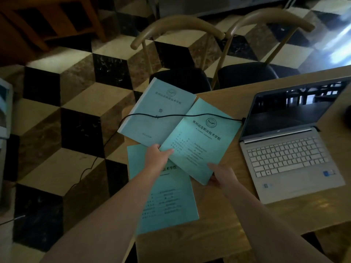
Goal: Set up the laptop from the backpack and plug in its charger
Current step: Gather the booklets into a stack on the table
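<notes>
— What are the hands doing?

— Both are on the same teal booklet. The left hand pinches its near-left edge, thumb on top; the right hand clasps its near corner, fingers under the paper. So each grip is closed on that booklet.

— And the laptop?

— The laptop sits open on the tabletop, off to the right of the right grip and a little beyond it, not touching either hand. Its screen is dark.

— The charger?

— A black cable meets the laptop's left edge, beyond both grips. From there it crosses over the held booklet and a paler booklet further out to the left, then drops off the tabletop's edge to the floor, left of the left grip. Whether the plug is fully seated, I cannot tell.

— Anything else close by?

— A third booklet lies flat under the left wrist, partly beneath the held one. Two chairs stand past the tabletop.
</notes>
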